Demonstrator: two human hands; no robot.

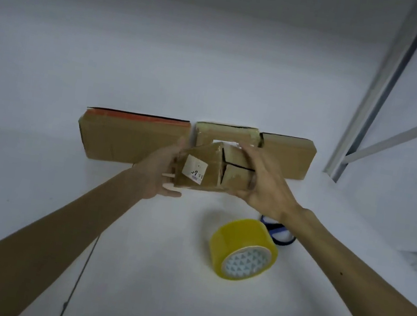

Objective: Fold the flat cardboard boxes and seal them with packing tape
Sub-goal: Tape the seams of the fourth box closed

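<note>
A small cardboard box with a white label is held above the white table, its end flaps folded in on the right side. My left hand supports its left end with the fingers spread behind and under it. My right hand grips the right end, fingers over the top and thumb against the folded flaps. A yellow roll of packing tape lies on the table below my right hand. Blue-handled scissors lie just behind the roll, partly hidden by my right wrist.
Three cardboard boxes stand against the wall at the back: a long one with an orange edge, a small taped one and another on the right. A grey metal frame rises at the right. A thin dark cable hangs near the front edge.
</note>
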